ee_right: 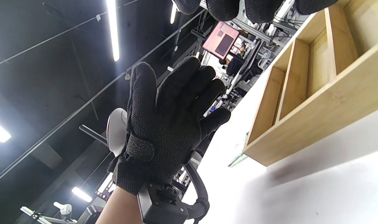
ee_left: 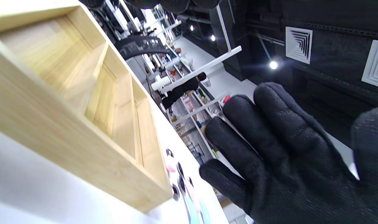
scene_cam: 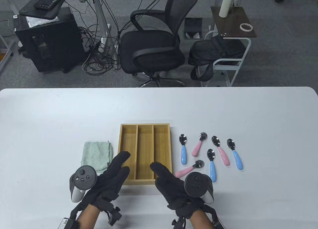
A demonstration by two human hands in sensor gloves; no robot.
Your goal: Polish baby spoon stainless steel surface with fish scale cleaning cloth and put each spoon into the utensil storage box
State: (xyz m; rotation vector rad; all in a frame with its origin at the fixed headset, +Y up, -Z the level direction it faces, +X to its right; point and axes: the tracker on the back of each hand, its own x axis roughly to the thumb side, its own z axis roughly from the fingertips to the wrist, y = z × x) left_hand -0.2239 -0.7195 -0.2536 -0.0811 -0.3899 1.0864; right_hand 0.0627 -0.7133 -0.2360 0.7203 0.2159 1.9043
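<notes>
While both hands hover flat and empty at the table's (scene_cam: 37,110) near edge, the left hand (scene_cam: 109,174) sits nearest the cloth (scene_cam: 97,155); right hand (scene_cam: 171,181) nearest the spoons (scene_cam: 211,154), handles pointing nearward.

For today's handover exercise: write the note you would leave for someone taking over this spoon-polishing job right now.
Left hand: open, holding nothing, raised near the box's near left corner.
Right hand: open, holding nothing, near the box's near right corner.
Utensil storage box: wooden, three compartments, none holding a spoon.
Cleaning cloth: folded, lying left of the box, untouched.
Spoons: six lie right of the box, three blue-handled and three pink-handled.
Done: nothing yet.
Left: polish each spoon with the cloth, then place all six in the box.
</notes>
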